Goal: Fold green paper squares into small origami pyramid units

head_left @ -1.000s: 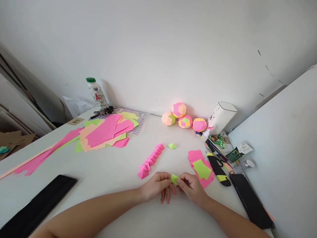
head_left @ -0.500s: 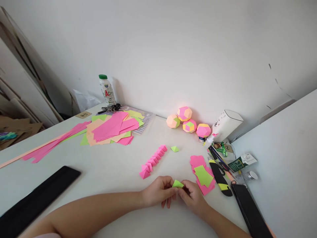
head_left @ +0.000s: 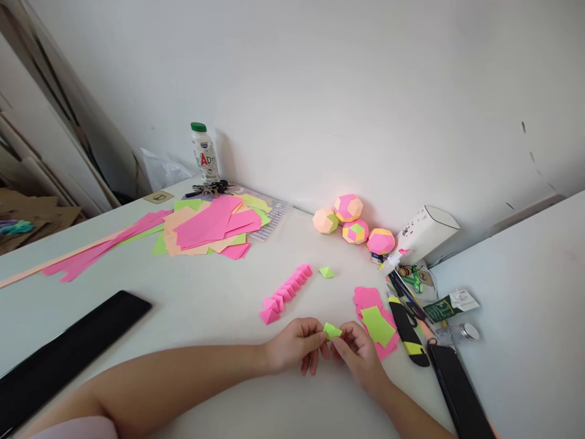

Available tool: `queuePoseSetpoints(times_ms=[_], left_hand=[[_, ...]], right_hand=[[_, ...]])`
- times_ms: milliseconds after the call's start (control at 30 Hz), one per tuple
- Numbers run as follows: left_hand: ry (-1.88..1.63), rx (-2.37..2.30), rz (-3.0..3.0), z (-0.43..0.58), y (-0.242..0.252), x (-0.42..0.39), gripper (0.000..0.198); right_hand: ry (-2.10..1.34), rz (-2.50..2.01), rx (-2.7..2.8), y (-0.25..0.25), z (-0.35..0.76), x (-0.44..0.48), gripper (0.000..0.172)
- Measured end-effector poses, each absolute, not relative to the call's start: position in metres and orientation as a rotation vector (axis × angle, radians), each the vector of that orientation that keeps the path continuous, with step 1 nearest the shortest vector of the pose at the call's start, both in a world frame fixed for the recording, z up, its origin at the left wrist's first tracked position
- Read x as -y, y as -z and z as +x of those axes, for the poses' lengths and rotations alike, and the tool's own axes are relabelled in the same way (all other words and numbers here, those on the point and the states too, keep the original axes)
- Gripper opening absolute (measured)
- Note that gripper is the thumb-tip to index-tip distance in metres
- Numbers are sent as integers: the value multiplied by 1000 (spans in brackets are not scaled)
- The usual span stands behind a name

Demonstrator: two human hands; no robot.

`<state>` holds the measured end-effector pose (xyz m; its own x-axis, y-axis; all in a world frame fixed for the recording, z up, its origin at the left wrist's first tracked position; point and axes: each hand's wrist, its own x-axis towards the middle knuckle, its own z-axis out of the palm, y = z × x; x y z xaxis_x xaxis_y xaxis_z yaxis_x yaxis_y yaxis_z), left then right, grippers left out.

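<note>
A small folded green paper piece [head_left: 331, 331] is pinched between my left hand [head_left: 295, 346] and my right hand [head_left: 359, 352], low over the white table [head_left: 205, 311]. Both hands have their fingers closed on it. Just beyond my left hand runs a row of several folded pink paper pieces [head_left: 286, 294], with one folded green piece [head_left: 326, 272] at its far end. Right of my right hand lies a small stack of pink squares [head_left: 365, 298] with a green square [head_left: 377, 325] on top.
Several paper polyhedron balls [head_left: 354, 224] sit by the wall. Loose pink, peach and green sheets [head_left: 210, 228] and long strips [head_left: 100, 253] cover the left. A bottle [head_left: 203, 153], keys [head_left: 211, 188], a white box [head_left: 426, 233], a cutter [head_left: 409, 332], a phone [head_left: 461, 393] and a black bar [head_left: 68, 353] are around.
The camera view has swung slightly left and down. My hands keep their pinch on the green piece, which has turned a little between the fingers.
</note>
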<state>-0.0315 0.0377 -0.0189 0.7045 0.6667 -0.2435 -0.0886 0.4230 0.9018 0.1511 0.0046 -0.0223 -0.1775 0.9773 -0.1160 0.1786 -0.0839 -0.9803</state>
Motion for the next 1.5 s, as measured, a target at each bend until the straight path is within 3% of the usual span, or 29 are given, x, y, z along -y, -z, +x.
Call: queuePoseSetpoints(times_ms=[233, 433, 867, 1067, 1200, 1500], left_hand=[[-577, -630, 859, -33, 16, -50, 35], [-558, -553, 721, -37, 14, -65, 37], [-541, -623, 885, -36, 13, -57, 33], [-573, -616, 952, -36, 12, -53, 31], [-566, -600, 1031, -37, 13, -51, 34], [-603, -608, 1421, -43, 8, -48, 22]], right_hand=[[-1343, -1328, 1393, 19, 142, -23, 24], [-870, -1185, 1729, 27, 142, -32, 9], [-632, -1039, 1964, 29, 150, -28, 18], [-724, -1043, 1938, 27, 148, -28, 15], [-969, -1164, 1779, 26, 146, -28, 11], [-1385, -1240, 1350, 27, 146, -31, 32]])
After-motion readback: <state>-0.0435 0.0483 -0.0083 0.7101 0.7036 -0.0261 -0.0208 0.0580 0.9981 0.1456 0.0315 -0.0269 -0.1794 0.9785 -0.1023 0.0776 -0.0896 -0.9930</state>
